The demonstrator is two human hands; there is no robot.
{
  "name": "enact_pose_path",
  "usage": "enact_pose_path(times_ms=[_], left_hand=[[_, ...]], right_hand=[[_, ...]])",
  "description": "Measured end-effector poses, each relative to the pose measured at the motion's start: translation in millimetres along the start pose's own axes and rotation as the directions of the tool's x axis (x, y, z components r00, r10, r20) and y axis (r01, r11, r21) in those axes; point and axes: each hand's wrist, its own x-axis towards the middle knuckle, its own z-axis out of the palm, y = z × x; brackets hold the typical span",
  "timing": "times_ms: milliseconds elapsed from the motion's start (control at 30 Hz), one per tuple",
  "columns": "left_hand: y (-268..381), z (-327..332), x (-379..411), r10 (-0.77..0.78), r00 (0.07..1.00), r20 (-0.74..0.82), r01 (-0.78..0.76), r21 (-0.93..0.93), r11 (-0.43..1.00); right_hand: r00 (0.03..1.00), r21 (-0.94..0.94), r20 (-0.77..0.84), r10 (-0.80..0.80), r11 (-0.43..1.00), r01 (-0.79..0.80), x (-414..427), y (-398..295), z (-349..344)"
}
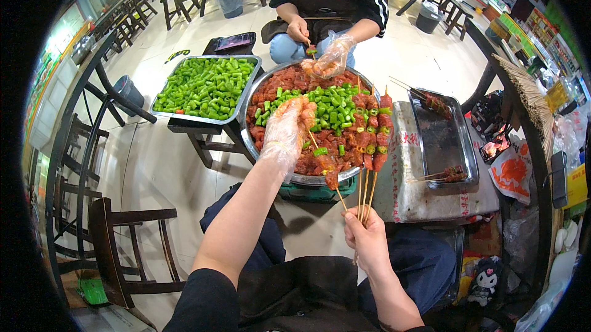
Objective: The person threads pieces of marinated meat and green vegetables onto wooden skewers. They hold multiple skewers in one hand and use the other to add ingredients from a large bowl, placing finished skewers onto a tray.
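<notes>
My bare right hand (366, 235) grips the lower ends of several bamboo skewers. Three of them, upright and close together, carry a run of red meat pieces and green pepper (370, 136). A fourth, partly loaded skewer (326, 166) slants left, with meat and pepper on it and a bare upper end. That end reaches toward my left hand (290, 126), in a clear plastic glove, fingers curled over the bowl; whether they pinch anything is hidden. Beneath lies a large metal bowl (247, 140) of raw meat pieces (291, 78), with chopped green peppers (339, 106) heaped in the middle.
Opposite sits a person whose gloved hand (330, 57) is at the bowl's far rim, with a skewer. A metal tray of peppers (203, 87) rests on a stool to the left. On the right, a metal tray (443, 143) holds loaded skewers. A wooden chair (138, 216) stands lower left.
</notes>
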Motion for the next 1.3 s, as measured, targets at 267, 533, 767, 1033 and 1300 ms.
enact_pose_path(times_ms=[267, 533, 767, 1033, 1300], left_hand=[[-4.9, -1.1, 2.4, -0.061, 0.998, -0.032, 0.060, -0.015, 0.998], [-4.0, -9.0, 10.5, -0.233, 0.972, 0.028, 0.234, -0.135, 0.963], [-9.9, -10.7, 3.7, -0.113, 0.991, 0.076, 0.115, -0.027, 0.993], [4.0, 3.6, -0.1, -0.194, 0.961, 0.196, 0.218, -0.109, 0.970], [-6.7, -0.5, 4.3, -0.156, 0.961, 0.229, 0.168, -0.035, 0.985]], right_hand=[[0.983, 0.186, 0.145, 0.114, 0.972, -0.140, -1.5, -5.4, -5.2], [0.997, 0.053, 0.064, 0.053, 0.997, -0.057, 2.4, 3.0, -4.0], [0.997, 0.096, 0.066, 0.039, 0.994, -0.046, 3.6, 0.3, 0.6], [0.998, 0.060, 0.068, 0.006, 0.998, -0.010, 2.5, -7.0, -3.9], [0.997, 0.009, -0.025, -0.075, 0.997, 0.076, 4.6, 4.7, -0.6]])
